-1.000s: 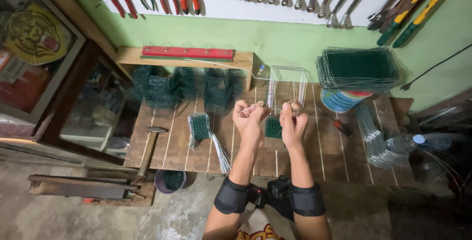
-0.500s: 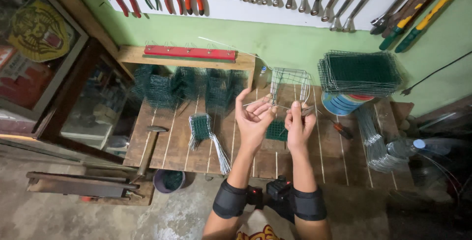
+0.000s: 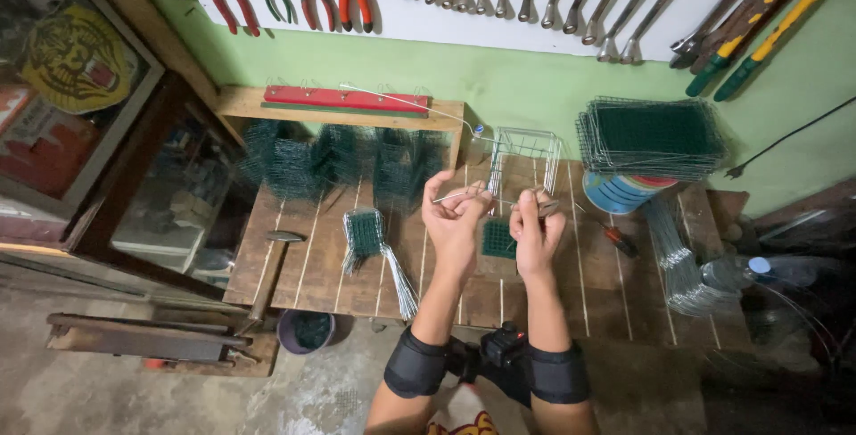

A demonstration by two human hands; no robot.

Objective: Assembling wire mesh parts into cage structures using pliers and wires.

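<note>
My left hand (image 3: 455,219) and my right hand (image 3: 535,228) are raised side by side over a slatted wooden workbench (image 3: 294,274). Together they pinch a thin metal wire (image 3: 464,194) that runs across between them. The right hand also grips a small plier-like tool (image 3: 546,209). Just beyond the fingers stands a small wire-mesh cage (image 3: 526,157). A small square of green mesh (image 3: 499,239) lies flat on the bench between my wrists.
Folded green mesh pieces (image 3: 339,163) crowd the bench's back left. A stack of mesh panels (image 3: 655,136) rests on a round tin at back right. A hammer (image 3: 272,261), a bundle of wires (image 3: 392,266) and a screwdriver (image 3: 611,237) lie on the bench. Pliers and wrenches hang on the wall.
Both hands have drawn closer together and now hold the wire between them. The view has shifted slightly, showing more of the wall tools.
</note>
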